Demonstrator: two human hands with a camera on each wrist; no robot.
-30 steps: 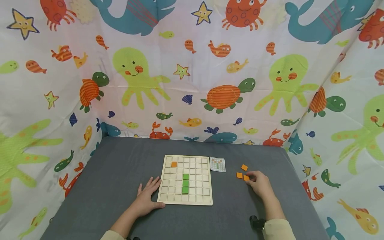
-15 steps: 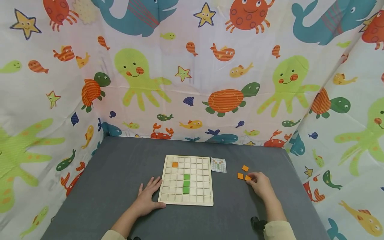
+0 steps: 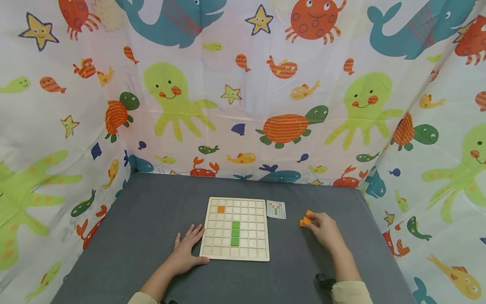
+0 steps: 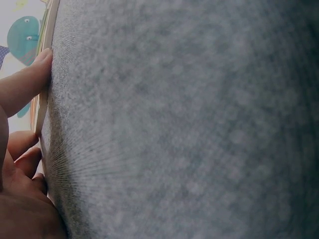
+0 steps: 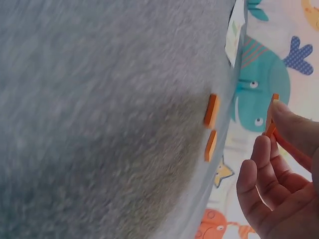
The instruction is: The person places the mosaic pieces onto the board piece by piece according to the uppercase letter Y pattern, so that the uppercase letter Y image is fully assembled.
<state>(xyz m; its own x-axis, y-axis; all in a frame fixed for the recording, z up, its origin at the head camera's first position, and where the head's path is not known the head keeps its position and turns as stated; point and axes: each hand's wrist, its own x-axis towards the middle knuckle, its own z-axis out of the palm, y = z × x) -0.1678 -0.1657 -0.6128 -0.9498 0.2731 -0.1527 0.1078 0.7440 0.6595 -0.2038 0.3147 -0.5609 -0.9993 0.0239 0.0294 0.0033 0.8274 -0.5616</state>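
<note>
While the left hand [image 3: 184, 253] lay spread against the gridded wooden board [image 3: 252, 232], seemingly steadying it, the right hand [image 3: 325, 229] pinched a square orange tile [image 5: 270, 124], raised beside two loose tiles [image 5: 211, 112] to the board's right.

White cloth [image 3: 247, 112] with a sea-life print hangs behind and on both sides of the bench [image 3: 163, 202]. Print: lime octopuses [image 3: 166, 84], orange-shelled turtles [image 3: 285, 128], teal whales [image 3: 178, 21], red crabs [image 3: 315, 19], yellow stars [image 3: 260, 20], assorted small fish [image 3: 282, 67]. Back panel has visible creases and a pinkish cast; side panels look cooler white. Bench top is dark grey, fabric-textured up close, far edge near the cloth, right far corner rounded. Lighting's soft, shadows blurry.
</note>
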